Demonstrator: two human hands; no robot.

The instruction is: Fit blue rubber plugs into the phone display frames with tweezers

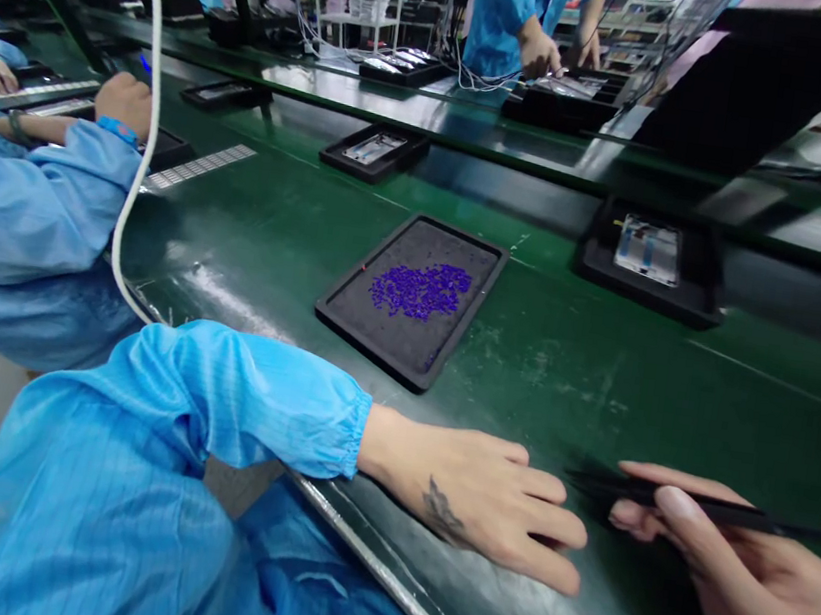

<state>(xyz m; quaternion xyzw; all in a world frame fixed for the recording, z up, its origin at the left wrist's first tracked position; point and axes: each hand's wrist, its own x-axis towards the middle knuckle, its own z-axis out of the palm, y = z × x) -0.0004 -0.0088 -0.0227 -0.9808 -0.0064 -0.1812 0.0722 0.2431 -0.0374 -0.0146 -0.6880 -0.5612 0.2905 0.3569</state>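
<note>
My left hand lies palm down on the green work surface, fingers loosely spread and nothing visible in them. At the lower right, my right hand pinches a slim black pointed tool like a pen, its tip toward my left fingers. The tool is slightly blurred, so whether it is a pair of tweezers is unclear. Beyond my left wrist sits a shallow black tray, touched by neither hand. Many tiny purple pieces are scattered across its middle.
Black trays with phone-like devices stand farther back: one at the right, another near the centre. A white cable hangs at the left beside a co-worker's blue sleeve. Across the bench, another person's hands work over a black box.
</note>
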